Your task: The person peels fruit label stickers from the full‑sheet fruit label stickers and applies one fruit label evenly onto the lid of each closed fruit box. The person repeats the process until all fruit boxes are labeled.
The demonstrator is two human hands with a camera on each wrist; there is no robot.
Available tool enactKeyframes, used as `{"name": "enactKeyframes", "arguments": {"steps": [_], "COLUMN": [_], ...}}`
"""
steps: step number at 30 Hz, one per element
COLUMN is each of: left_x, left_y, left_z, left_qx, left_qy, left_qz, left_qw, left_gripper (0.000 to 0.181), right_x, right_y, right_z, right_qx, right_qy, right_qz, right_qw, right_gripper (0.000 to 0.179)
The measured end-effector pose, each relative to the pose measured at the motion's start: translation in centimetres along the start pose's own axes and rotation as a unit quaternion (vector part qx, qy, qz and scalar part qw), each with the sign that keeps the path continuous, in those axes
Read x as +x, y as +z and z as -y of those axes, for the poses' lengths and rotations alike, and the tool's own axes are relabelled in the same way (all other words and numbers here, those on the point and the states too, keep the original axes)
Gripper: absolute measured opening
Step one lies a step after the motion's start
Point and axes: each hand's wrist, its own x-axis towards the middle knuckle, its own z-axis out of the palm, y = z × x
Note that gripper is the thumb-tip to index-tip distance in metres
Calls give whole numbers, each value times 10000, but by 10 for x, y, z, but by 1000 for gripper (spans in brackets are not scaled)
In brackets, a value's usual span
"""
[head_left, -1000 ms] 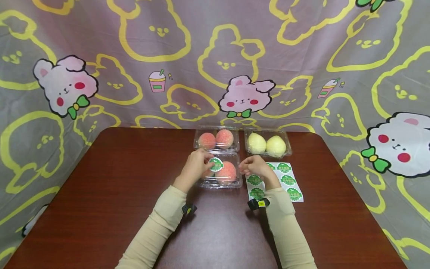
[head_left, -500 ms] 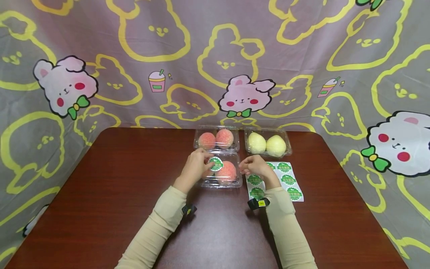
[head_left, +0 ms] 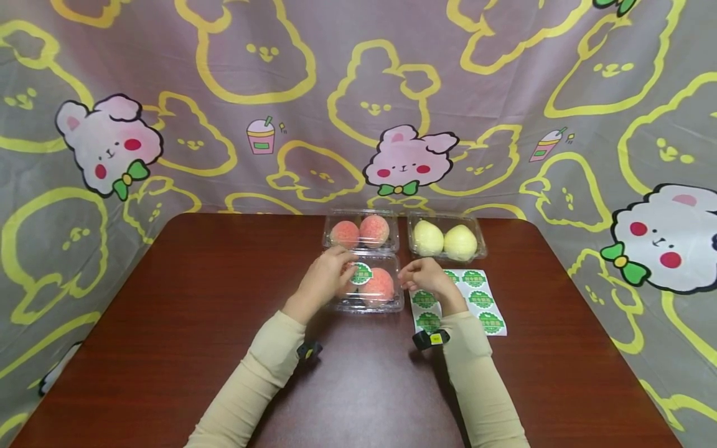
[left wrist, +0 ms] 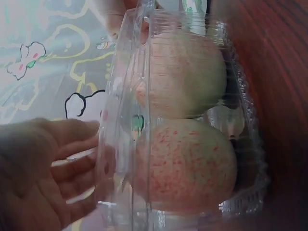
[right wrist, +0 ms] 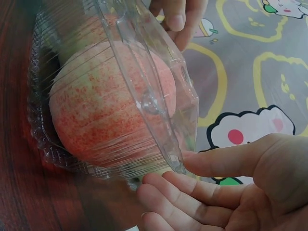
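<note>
A clear plastic fruit box holding peaches sits at the middle of the table. On its lid lies a round green-and-white sticker. My left hand is over the box's left side, partly hiding the left peach; in the left wrist view its fingers are extended beside the lid. At the box's right side, my right hand pinches the rim corner between thumb and forefinger, seen best in the right wrist view. A peach shows through the plastic there.
Behind stands a second box of peaches, with a box of yellow pears to its right. A sheet of green round stickers lies under and beside my right forearm. A patterned curtain hangs behind the table.
My left hand has shifted slightly up and left, its fingers drawing back a little from the sticker on the lid. My right hand stays at the box's right side.
</note>
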Motion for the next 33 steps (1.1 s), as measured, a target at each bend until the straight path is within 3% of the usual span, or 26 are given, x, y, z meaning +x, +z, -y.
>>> {"name": "enactKeyframes", "arguments": {"steps": [5, 13, 17, 23, 27, 33], "left_x": [-6, -18, -21, -23, -25, -31], "left_y": [0, 4, 5, 5, 4, 6], "left_z": [0, -6, -7, -4, -3, -6], "left_qx": [452, 779, 904, 965, 1053, 1175], "left_qy": [995, 1792, 1746, 1283, 1134, 1539], "left_qz": [77, 406, 852, 1214, 1216, 995], "left_qw": [9940, 9799, 9768, 9795, 9804, 9760], "left_gripper": [19, 38, 49, 54, 54, 54], "right_x": [0, -2, -2, -1, -2, -2], "right_y": [0, 0, 0, 0, 0, 0], "right_z": [0, 1, 1, 0, 1, 2], "right_qx": [52, -13, -32, -26, -2, 19], "right_qy": [-3, -38, -48, -57, -42, -23], "right_qz": [25, -3, -10, 23, 1, -17], "right_qw": [10000, 10000, 10000, 10000, 10000, 10000], "right_gripper": [23, 22, 23, 23, 22, 22]}}
